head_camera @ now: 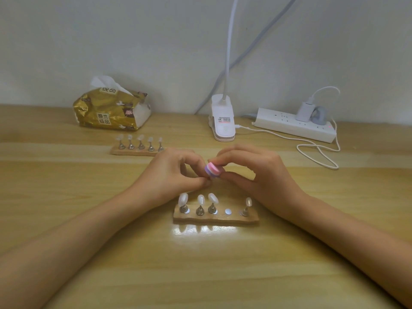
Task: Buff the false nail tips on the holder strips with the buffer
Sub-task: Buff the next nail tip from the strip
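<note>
A person's right hand (256, 172) holds a small buffer (213, 171), banded pink and purple, its grip closed on the block between thumb and fingertips, above a wooden counter (200, 275). The left hand (171, 172) has its fingers curled, with the tips meeting at the buffer's left end; whether that grip holds anything cannot be told. Both hands hover just behind the near holder strip (216, 219), which carries four metal stands topped with pale false nail tips (183, 198) and one bare round disc (227, 211) in the fourth place from the left. A far holder strip (133, 152), well apart toward the wall, bears five stands with tips. Behind it lies one gold tissue pack (109, 110) with a white sheet poking out, its labels reading "原木纯品". To the right stands one white clip lamp (223, 123), whose label print is too small to read, and one white power strip (289, 127) with a white charger (304, 112) and a grey plug in it, a white cable (316, 152) looping across the counter
</note>
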The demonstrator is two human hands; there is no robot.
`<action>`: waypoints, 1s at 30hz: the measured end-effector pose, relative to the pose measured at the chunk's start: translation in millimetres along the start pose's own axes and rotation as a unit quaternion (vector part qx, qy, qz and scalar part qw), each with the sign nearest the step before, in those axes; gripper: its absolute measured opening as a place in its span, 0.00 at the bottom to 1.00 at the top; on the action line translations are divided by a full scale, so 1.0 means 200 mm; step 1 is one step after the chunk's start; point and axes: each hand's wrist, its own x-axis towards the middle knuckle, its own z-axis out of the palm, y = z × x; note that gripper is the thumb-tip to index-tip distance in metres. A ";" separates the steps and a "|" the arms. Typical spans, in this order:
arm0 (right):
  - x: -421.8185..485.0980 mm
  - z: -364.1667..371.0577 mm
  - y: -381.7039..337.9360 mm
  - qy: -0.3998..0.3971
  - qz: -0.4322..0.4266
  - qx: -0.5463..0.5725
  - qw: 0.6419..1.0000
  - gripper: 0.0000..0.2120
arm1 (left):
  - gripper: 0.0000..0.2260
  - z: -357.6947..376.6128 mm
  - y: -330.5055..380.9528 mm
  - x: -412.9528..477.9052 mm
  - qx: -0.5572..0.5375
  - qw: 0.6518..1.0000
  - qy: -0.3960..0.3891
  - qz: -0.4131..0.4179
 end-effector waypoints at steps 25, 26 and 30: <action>-0.01 -0.02 -0.01 0.013 0.014 0.040 0.999 0.04 | 0.10 0.00 0.02 -0.01 0.014 1.000 -0.002 0.005; 0.00 -0.02 -0.01 0.009 0.002 0.037 0.999 0.04 | 0.10 0.00 0.02 -0.01 0.014 1.000 -0.001 0.006; 0.00 -0.02 -0.01 0.007 0.025 0.043 0.999 0.04 | 0.10 0.00 0.03 -0.01 0.017 1.000 -0.003 0.009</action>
